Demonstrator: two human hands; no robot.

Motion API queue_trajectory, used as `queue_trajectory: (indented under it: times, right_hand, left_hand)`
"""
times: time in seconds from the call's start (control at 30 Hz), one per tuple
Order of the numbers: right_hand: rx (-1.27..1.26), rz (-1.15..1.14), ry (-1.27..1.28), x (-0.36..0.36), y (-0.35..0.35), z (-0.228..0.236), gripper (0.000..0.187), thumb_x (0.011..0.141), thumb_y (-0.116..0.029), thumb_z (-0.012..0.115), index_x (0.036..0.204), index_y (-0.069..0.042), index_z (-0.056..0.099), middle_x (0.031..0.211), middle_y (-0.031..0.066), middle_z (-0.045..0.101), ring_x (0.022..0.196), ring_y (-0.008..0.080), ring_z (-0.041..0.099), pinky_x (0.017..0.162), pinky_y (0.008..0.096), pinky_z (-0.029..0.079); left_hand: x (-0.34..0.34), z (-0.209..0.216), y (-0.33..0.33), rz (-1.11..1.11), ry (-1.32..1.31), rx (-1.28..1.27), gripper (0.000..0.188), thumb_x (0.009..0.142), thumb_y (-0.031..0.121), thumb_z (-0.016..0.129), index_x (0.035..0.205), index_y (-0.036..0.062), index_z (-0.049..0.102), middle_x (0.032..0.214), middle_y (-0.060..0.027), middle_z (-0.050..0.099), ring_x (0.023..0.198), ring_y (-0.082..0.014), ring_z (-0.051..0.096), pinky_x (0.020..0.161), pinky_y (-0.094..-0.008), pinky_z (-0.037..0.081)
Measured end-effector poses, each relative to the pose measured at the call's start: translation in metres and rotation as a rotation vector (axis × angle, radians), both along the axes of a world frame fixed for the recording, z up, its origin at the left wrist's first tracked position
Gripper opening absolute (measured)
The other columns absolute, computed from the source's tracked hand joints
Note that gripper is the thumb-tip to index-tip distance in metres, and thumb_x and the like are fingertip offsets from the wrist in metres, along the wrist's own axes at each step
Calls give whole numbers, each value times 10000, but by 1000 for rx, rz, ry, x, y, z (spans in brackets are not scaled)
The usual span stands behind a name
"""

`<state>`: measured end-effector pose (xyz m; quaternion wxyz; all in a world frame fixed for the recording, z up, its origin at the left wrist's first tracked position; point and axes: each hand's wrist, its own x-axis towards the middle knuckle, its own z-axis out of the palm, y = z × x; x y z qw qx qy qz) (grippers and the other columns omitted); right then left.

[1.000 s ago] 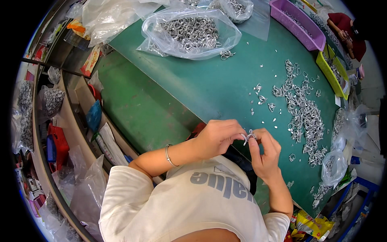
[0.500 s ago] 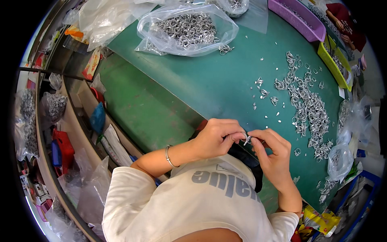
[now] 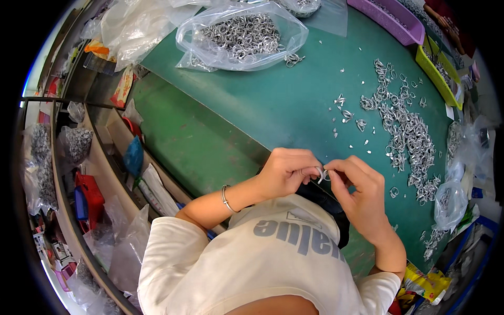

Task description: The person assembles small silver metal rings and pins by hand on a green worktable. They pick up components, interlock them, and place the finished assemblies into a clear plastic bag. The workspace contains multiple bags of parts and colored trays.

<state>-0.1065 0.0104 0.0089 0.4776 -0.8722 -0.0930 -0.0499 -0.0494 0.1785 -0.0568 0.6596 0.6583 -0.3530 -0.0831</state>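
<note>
My left hand [image 3: 290,172] pinches a silvery metal ring [image 3: 319,175] between thumb and fingertips, close in front of my shirt. Right beside it, my right hand [image 3: 361,191] is closed at the fingertips on a second small ring [image 3: 326,176]. The two rings meet or nearly touch; whether they are linked I cannot tell. A long heap of similar metal rings [image 3: 407,134] lies on the green table [image 3: 294,115] beyond my right hand. Several loose rings [image 3: 346,114] and small pale scraps are scattered left of that heap.
A clear plastic bag [image 3: 189,37] full of rings stands at the table's far side. Purple [image 3: 391,26] and lime-green baskets [image 3: 441,79] line the far right edge, another person's hand [image 3: 443,22] beyond them. Shelves with bags and a red container [image 3: 93,197] run along the left.
The two rings between my fingertips show a little more apart and turned. My hands keep their pinch, the right fingers slightly raised. The whole view has shifted slightly.
</note>
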Motion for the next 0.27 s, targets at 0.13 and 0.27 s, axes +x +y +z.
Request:
queue_trajectory:
  times: [0.13, 0.27]
  right_hand:
    - [-122, -89, -142, -1, -3, 8, 117, 789, 64, 595, 893, 11, 587, 714, 100, 503, 500, 164, 494, 461, 281, 396]
    - [-151, -100, 7, 6, -11, 11, 132, 795, 60, 589, 899, -23, 595, 742, 81, 532, 593, 170, 561, 510, 283, 461]
  left_hand:
    - [10, -21, 7, 21, 479, 66, 157, 888, 2, 518, 779, -55, 614, 660, -78, 599, 500, -120, 539, 472, -232, 445]
    - [7, -14, -2, -33, 627, -81, 184, 913, 83, 535, 822, -36, 642, 700, -99, 614, 528, -125, 548, 507, -239, 469]
